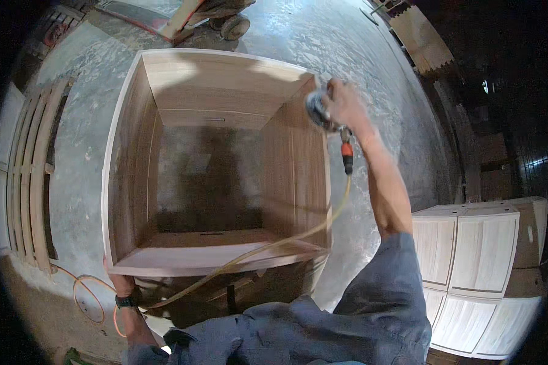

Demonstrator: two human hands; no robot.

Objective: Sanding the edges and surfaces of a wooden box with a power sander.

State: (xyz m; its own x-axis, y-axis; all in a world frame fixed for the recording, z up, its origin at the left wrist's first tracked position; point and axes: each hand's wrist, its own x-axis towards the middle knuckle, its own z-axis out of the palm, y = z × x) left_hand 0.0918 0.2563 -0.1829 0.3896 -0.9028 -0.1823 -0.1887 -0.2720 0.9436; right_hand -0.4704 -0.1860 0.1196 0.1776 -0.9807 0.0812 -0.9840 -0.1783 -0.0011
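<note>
Your right hand point(346, 104) wraps round an air sander point(316, 111) at the wooden carcass point(295, 161)'s far-right rim; your left hand point(121, 283), near-left, is mostly hidden, grip unclear. Concrete floor point(82, 158) beneath; slatted pallet point(41, 140) left.

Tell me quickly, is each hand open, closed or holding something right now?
Left hand: cannot be told; its fingers are hidden by the near left corner of the wooden box.
Right hand: closed, holding a round tool.
</note>
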